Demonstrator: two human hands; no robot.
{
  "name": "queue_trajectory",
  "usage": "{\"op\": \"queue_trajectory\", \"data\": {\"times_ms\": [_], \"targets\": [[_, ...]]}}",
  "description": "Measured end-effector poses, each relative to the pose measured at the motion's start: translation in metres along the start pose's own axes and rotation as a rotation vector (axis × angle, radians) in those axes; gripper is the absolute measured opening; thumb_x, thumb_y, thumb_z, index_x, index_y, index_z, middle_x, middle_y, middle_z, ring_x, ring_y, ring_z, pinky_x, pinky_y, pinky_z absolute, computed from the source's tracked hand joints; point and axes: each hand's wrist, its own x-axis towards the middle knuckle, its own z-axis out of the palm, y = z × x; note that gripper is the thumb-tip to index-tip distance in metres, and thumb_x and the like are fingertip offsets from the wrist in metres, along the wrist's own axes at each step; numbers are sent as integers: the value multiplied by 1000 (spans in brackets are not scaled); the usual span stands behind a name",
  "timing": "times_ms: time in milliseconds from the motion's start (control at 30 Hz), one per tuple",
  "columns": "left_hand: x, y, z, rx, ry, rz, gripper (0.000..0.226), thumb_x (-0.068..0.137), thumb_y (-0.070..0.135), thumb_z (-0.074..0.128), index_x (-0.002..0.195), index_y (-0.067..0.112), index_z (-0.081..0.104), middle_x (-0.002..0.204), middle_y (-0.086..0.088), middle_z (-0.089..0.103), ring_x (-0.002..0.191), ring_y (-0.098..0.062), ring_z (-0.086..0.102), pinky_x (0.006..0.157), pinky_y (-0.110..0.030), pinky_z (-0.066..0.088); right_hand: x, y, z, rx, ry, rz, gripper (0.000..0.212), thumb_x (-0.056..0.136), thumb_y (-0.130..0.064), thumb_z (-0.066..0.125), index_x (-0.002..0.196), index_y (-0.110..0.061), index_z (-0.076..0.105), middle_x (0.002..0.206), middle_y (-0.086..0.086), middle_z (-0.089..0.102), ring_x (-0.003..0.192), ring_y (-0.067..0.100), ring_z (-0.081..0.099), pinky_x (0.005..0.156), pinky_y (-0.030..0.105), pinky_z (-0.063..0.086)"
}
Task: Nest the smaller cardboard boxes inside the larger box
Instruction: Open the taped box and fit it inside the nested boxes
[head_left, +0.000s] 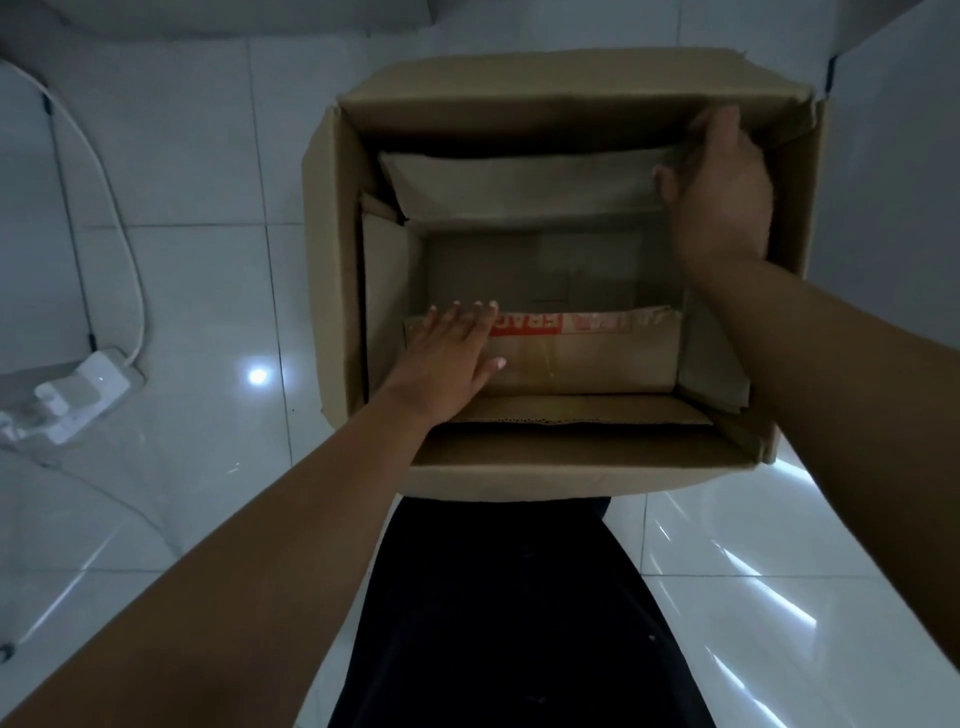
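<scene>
A large open cardboard box (332, 270) stands on the tiled floor in front of me. A smaller open cardboard box (519, 260) sits inside it, flaps spread. Its near flap (587, 358) carries red tape with lettering. My left hand (452, 358) lies flat on that near flap, fingers spread. My right hand (722, 192) grips the right end of the smaller box's far flap (519, 182), thumb in front and fingers behind it. The inner box's floor looks bare.
White glossy floor tiles surround the box. At the left lies a white power strip (88, 384) with a plug and a cable (119, 208) curving away. My dark-clothed legs (493, 613) are below the box.
</scene>
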Motion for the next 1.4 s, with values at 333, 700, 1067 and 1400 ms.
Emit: {"op": "queue_trajectory", "data": {"times_ms": [333,700,1067,1400], "targets": [[7,33,-9,-204,-73,-80,60,96,55,22,141,17,35,120,-12,62,108,-27,59,82,-36,48,-23,27,26,-59,-320,-140,76,87,-42,60,147,-17,22,160,7,1,144,29,15,110,42,33],[66,15,87,-232,98,-65,76,91,56,33,138,39,-23,157,-9,-19,143,-25,-20,114,-44,-13,-36,62,114,-220,-156,-174,95,74,-60,58,150,-31,8,154,31,-2,141,50,-3,111,59,4],[123,-56,130,31,127,-180,130,53,86,49,142,30,-26,152,-16,-31,135,-35,-34,105,-53,-24,-16,98,167,-427,-86,-323,111,59,-61,72,148,-39,10,150,37,12,133,62,10,100,74,0],[129,-69,128,49,112,-137,142,44,64,79,139,41,-25,152,-10,-32,129,-29,-41,104,-49,-21,-16,97,168,-438,-87,-291,112,58,-65,70,148,-41,6,153,33,8,135,60,7,101,72,-2]]}}
